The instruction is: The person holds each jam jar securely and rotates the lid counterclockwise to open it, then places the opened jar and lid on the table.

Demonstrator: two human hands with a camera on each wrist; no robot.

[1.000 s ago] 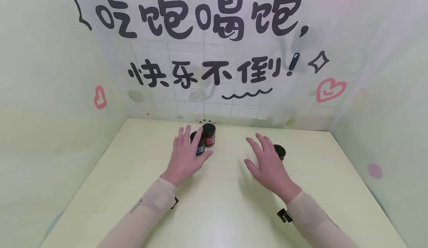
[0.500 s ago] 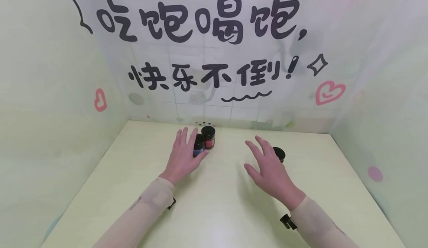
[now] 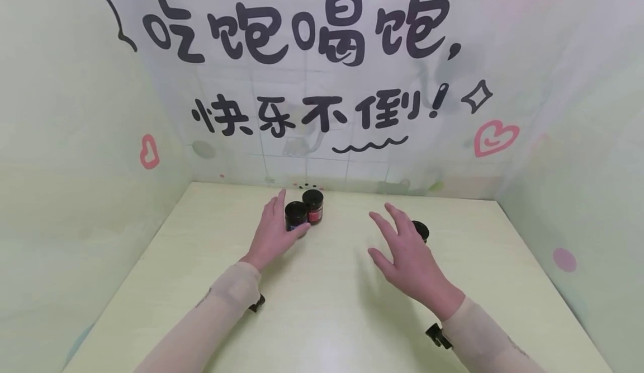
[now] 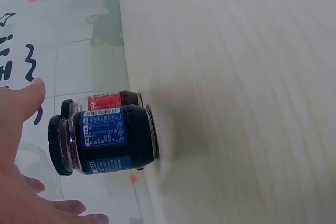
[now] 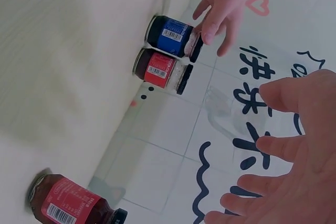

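Note:
My left hand [image 3: 273, 232] is spread beside a dark jar with a blue label [image 4: 105, 135]. In the left wrist view its thumb and fingers stand apart near the black lid. A second jar with a red label [image 3: 314, 205] stands right next to the blue-labelled one, upright with a black lid. Over the table, my right hand [image 3: 416, 267] has its fingers spread and holds nothing. Just beyond it is a third jar [image 5: 68, 203], red-labelled, dark-lidded and partly hidden by the hand in the head view.
The pale wood-grain table [image 3: 322, 300] meets a printed backdrop [image 3: 322, 160] close behind the jars. Side walls [image 3: 578, 183] bound it left and right. A black clip [image 3: 437, 336] shows at the right wrist.
My left hand has drawn slightly left and its fingers have turned, so the blue-labelled jar's lid now shows. The right hand has barely shifted; the jars stay in place.

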